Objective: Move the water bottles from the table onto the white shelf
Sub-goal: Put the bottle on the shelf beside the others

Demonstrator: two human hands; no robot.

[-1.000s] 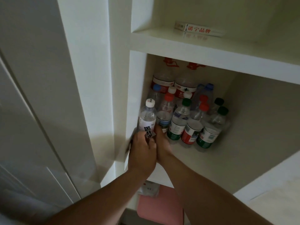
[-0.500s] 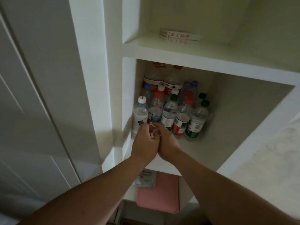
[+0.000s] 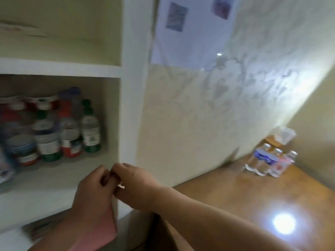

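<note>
Several water bottles [image 3: 54,134] with red, green and blue caps and labels stand packed together in the white shelf [image 3: 59,68] compartment at the left. On the wooden table [image 3: 253,200] at the right, three clear water bottles [image 3: 268,163] stand in a cluster near the wall. My left hand [image 3: 92,189] and my right hand [image 3: 134,185] are held together in front of the shelf's right edge, fingers curled and touching. Neither hand holds a bottle. The view is blurred.
A pink object [image 3: 101,230] lies on the lower shelf under my left hand. A tissue box [image 3: 282,136] sits behind the table bottles. A bright light glare [image 3: 283,223] reflects off the tabletop. Paper with pictures [image 3: 190,26] hangs on the wall.
The view has swung right, bringing the table and its bottles into sight. Both hands have drawn back from the bottles in the shelf and now sit at the compartment's right edge.
</note>
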